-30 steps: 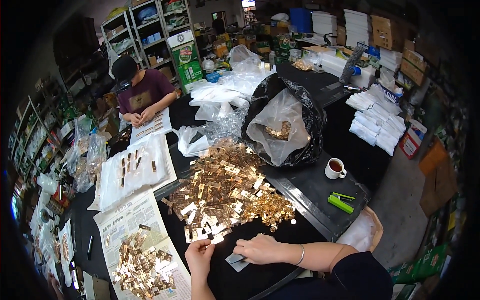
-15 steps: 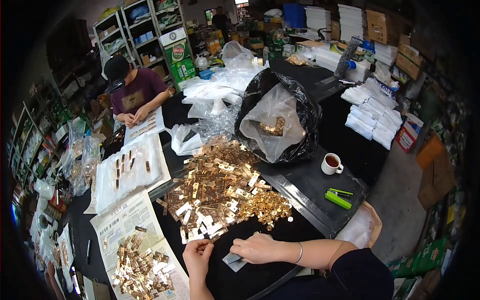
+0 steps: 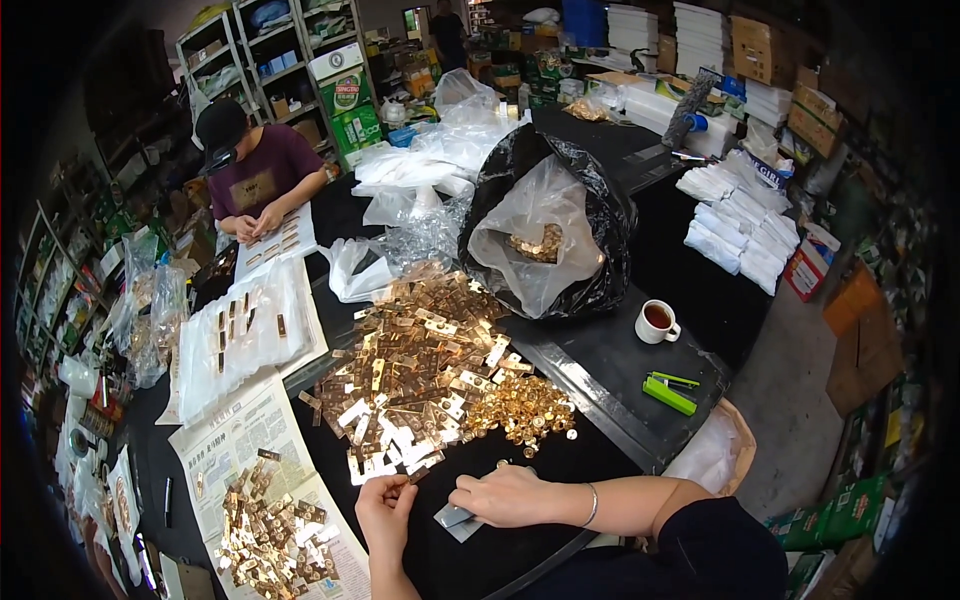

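Note:
My left hand is closed in a pinch at the near edge of a heap of gold metal plates. A small gold plate with a hole shows at its fingertips. To the right, my right hand is curled, palm down, over a flat grey metal block on the black table. Whatever its fingers hold is hidden beneath it. Just beyond that hand lies a pile of small round gold pieces.
More gold plates lie on newspaper at left. A black bag stands beyond the heap. On the right are a cup of dark drink and a green stapler. Across the table, a person handles small pieces.
The whole view has shifted slightly, so the scene sits a little further left. Both my hands keep nearly the same pose and place on the table.

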Available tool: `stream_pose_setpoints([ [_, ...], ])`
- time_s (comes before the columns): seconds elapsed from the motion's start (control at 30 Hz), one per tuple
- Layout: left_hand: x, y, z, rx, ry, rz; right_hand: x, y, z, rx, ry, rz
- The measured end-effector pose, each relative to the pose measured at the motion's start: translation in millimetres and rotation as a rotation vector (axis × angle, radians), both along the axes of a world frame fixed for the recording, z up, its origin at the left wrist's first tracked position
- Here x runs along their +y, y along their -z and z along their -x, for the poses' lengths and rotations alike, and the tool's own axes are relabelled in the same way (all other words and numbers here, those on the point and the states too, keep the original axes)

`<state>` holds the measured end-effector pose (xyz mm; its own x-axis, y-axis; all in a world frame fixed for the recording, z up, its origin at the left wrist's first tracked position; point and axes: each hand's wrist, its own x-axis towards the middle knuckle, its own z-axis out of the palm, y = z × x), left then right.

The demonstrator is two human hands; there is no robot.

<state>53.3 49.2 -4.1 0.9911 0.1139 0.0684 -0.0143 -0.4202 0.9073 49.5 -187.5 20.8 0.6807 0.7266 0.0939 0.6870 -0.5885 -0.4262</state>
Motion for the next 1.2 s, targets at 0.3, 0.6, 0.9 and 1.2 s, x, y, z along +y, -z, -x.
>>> stream_pose_setpoints([
  [0.3, -0.9, -2.1, 0.1, -0.029, 0.005, -0.027, -0.3, 1.5, 0.6, -0.037, 0.002, -0.018],
  [0.6, -2.7, -3.5, 1.6, -0.028, 0.003, -0.051, 0.7, 0.6, 3.4, -0.054, 0.002, -0.026],
  [0.9, -5.0, -9.9, -6.3, -0.07, 0.042, -0.101, 0.7, -8.3, 3.2, -0.055, -0.003, -0.047],
  [1.2, -1.2, -4.0, 3.0, -0.046, 0.036, -0.039, 1.1, -7.2, 5.8, -0.069, 0.014, -0.053],
])
